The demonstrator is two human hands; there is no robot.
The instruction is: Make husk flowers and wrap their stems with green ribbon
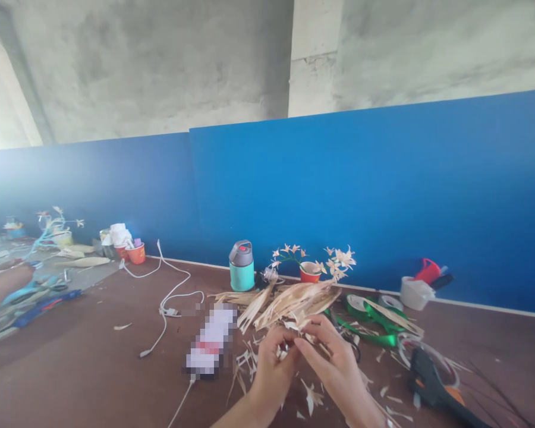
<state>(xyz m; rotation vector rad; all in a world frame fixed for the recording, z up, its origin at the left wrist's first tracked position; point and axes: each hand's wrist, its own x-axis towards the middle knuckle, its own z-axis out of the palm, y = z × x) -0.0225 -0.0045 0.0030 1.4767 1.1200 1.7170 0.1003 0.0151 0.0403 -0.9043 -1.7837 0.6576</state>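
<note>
Blue partition boards (361,196) back a brown worktop (93,356), with bare concrete wall above them. At the worktop's near edge, about midway along it, the left hand (271,364) and right hand (335,364) meet fingertip to fingertip. Both are closed in a pinch on a small husk scrap (287,349), held just above the surface.

Fingers cover most of the scrap, so I cannot tell its long axis or which way it points. Just behind the hands is a pile of dried husks (294,300). Its blades fan out with their long axes running from the near left up toward the far right, tips aimed at the far edge.

Pale trimmings (248,361) litter the surface around the wrists. A blurred-out flat object (210,340) lies left of the hands, with a white cable (169,297) looping past it toward the far edge. Along that far edge stand a teal flask (241,266) and a red cup of husk flowers (311,271). Green ribbon (374,318) trails to the right of the pile. A black-and-orange glue gun (432,380) lies near the right hand, toward the near edge.

The scrap looks thin and dry, so too hard a pinch or twist could split it along the grain. A loose grip could drop it among the trimmings, where it would be hard to pick out. A right-hand sweep sideways could knock the glue gun, and its nozzle may be hot.
</note>
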